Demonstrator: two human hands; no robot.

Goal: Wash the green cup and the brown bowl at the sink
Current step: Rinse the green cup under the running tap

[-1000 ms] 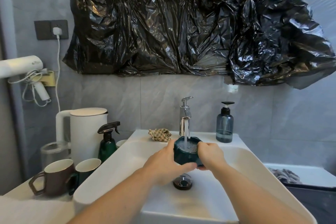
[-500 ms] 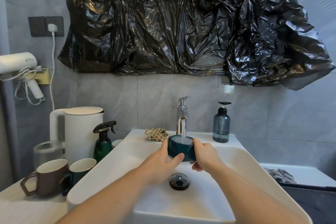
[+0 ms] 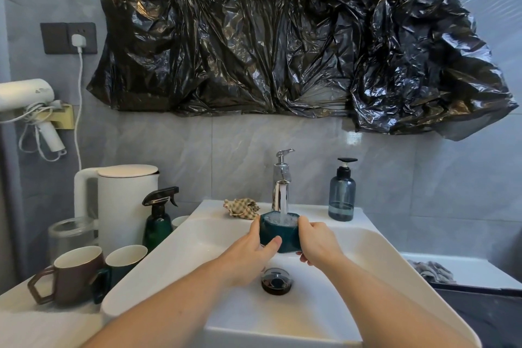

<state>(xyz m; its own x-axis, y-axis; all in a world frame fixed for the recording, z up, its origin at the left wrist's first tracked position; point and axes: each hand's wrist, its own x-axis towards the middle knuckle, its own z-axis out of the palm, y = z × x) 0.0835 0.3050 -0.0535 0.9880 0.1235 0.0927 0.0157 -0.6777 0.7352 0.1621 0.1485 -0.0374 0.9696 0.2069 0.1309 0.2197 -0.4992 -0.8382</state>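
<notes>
White sink [image 3: 375, 246], tap [image 3: 281, 178] running. Green cup [image 3: 279, 234] upright under stream at basin's back edge, gripped between left hand [image 3: 248, 256] and right hand [image 3: 317, 243], mouth up, equally near both.

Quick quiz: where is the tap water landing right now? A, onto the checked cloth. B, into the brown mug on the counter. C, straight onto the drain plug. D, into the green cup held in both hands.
D: the stream from the faucet falls into the green cup, foaming at its rim, gripped by the left hand and right hand.
</notes>
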